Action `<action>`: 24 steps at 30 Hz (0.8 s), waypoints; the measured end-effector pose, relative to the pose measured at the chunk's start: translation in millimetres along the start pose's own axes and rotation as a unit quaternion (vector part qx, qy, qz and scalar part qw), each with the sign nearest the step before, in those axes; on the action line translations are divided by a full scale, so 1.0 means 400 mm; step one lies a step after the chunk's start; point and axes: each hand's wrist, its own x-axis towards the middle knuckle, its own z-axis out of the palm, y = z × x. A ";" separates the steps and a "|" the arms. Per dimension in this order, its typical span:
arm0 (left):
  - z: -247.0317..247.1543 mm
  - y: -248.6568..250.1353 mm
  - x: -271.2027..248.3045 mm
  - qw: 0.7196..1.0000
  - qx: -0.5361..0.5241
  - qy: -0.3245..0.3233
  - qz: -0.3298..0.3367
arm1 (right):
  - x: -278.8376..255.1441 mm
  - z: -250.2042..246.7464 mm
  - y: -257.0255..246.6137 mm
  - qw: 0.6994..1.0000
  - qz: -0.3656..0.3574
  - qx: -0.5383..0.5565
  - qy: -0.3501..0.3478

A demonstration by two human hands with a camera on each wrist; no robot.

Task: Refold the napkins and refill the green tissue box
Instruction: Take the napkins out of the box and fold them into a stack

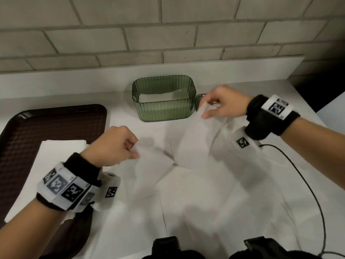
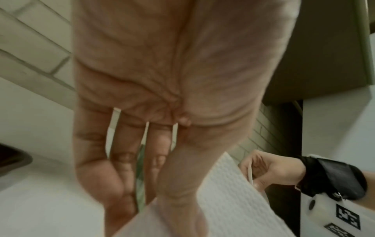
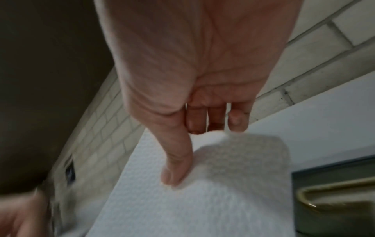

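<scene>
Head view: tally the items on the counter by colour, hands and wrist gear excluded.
White: 3, the held napkin, the napkin stack on the tray, the folded napkins inside the box.
Green: 2, the tissue box and its lid behind the right hand.
Dark brown: 1, the tray.
Black: 1, the cable.
Total: 7.

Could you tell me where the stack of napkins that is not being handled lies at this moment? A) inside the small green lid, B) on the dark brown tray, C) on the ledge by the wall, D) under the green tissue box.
B: the stack of napkins lies on the dark brown tray, left of the left hand, while both hands hold another napkin in front of the green tissue box.
</scene>
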 end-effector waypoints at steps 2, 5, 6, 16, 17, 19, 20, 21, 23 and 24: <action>-0.029 -0.005 -0.002 0.999 -0.027 0.017 0.004 | 0.012 -0.053 -0.027 0.993 0.008 0.108 0.054; -0.053 -0.009 -0.004 0.998 -0.048 0.030 0.011 | 0.067 -0.104 -0.055 0.951 0.032 0.274 0.143; -0.053 -0.005 -0.005 0.998 -0.048 0.037 0.014 | 0.099 -0.107 -0.054 0.928 0.047 0.333 0.162; -0.093 0.025 -0.046 0.979 -0.159 0.100 0.085 | 0.325 -0.005 -0.012 0.936 0.201 0.210 0.200; -0.099 0.022 -0.049 0.978 -0.159 0.094 0.096 | 0.333 0.003 -0.009 0.945 0.196 0.173 0.194; -0.107 0.013 -0.051 0.978 -0.159 0.079 0.110 | 0.341 0.014 -0.012 0.963 0.171 0.112 0.174; -0.111 0.008 -0.051 0.978 -0.163 0.070 0.112 | 0.342 0.019 -0.016 0.970 0.157 0.094 0.162; -0.112 0.006 -0.051 0.977 -0.170 0.062 0.115 | 0.344 0.025 -0.020 0.974 0.146 0.087 0.149; -0.111 0.012 -0.052 0.976 -0.174 0.051 0.121 | 0.346 0.035 -0.027 0.977 0.140 0.089 0.134; -0.110 0.016 -0.052 0.977 -0.165 0.050 0.123 | 0.346 0.040 -0.030 0.978 0.142 0.084 0.130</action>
